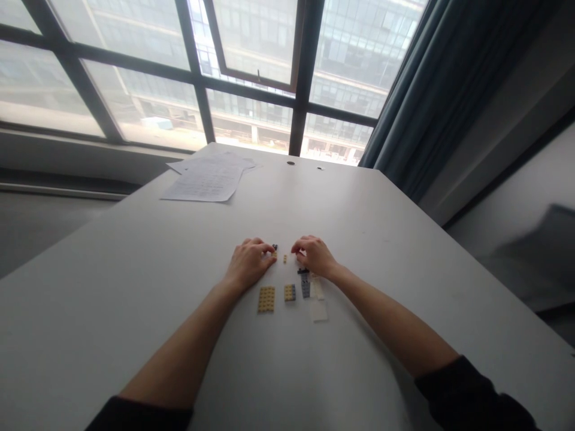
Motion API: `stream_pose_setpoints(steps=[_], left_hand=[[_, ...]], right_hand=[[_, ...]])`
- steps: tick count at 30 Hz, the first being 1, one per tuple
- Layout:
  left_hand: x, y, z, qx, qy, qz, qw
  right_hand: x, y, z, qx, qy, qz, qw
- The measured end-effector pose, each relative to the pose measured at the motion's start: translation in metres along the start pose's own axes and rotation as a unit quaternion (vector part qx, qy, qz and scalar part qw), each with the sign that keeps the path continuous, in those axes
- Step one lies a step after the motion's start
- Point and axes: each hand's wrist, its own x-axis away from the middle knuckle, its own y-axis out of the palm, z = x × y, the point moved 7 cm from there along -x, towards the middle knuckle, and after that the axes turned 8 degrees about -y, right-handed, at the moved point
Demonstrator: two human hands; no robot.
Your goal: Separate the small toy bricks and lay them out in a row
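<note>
My left hand (250,261) is closed, thumb and index finger against a small tan and dark building-brick piece (274,255). To its right a tiny tan brick (284,259) lies between the two hands. My right hand (315,256) has its fingers curled in a pinch just above the table; whatever they hold is too small to make out. Nearer me are a tan studded plate (266,299) and a smaller tan and blue-grey brick block (290,293). Grey brick pieces (305,287) and flat white pieces (319,311) lie below my right hand, partly under its wrist.
The white table (359,215) stretches toward large windows (251,108). Printed paper sheets (206,178) lie at its far left. A round dark hole (290,163) and a small object (320,168) show near the far edge. A dark curtain (431,96) hangs at the right.
</note>
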Motion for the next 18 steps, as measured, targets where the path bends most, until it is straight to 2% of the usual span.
stream_pose_setpoints(steps=[3, 7, 12, 18], left_hand=[[0.000, 0.000, 0.000, 0.001, 0.000, 0.000, 1.000], [0.000, 0.000, 0.000, 0.003, 0.001, -0.002, 1.000], [0.001, 0.001, -0.001, 0.008, 0.007, -0.006, 1.000], [-0.001, 0.002, 0.000, 0.019, 0.025, -0.005, 1.000]], right_hand=[[-0.001, 0.001, 0.003, -0.014, 0.024, -0.003, 1.000], [-0.004, 0.012, -0.003, -0.024, 0.003, -0.042, 0.999], [-0.007, 0.017, -0.006, -0.011, -0.006, -0.046, 0.999], [0.000, 0.007, -0.014, 0.010, -0.042, -0.024, 0.999]])
